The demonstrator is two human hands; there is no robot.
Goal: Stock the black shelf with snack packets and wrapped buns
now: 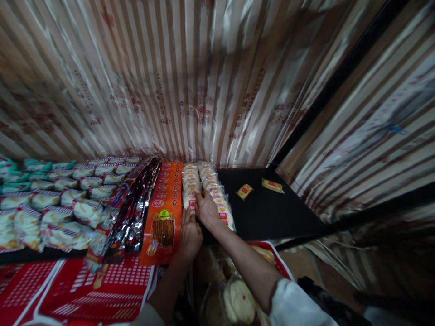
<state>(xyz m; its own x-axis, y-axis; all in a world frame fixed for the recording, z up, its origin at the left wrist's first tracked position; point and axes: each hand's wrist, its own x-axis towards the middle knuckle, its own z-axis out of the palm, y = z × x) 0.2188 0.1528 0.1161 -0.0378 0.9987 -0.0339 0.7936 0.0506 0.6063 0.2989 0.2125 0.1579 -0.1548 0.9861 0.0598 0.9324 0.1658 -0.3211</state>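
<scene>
Two rows of small clear-wrapped white snack packets with red and yellow labels stand on a black shelf. My right hand (207, 210) reaches to the front of the left packet row (190, 181), fingers bent around the edge of its front packet (192, 204). From below, my left hand (190, 236) meets the same packet with its fingers close together. The two hands nearly touch, and part of the packet is hidden behind the fingers. Just right of my right hand is the second packet row (217, 194).
Orange snack bags (163, 203) overlap left of the packets, beside dark shiny bags (136, 203) and many white packs (68, 199). Two yellow packets (244, 191) lie apart on the black shelf (268, 217). Below are a red basket (98, 290) and bagged round food (238, 299). Striped sheeting (190, 81) hangs behind.
</scene>
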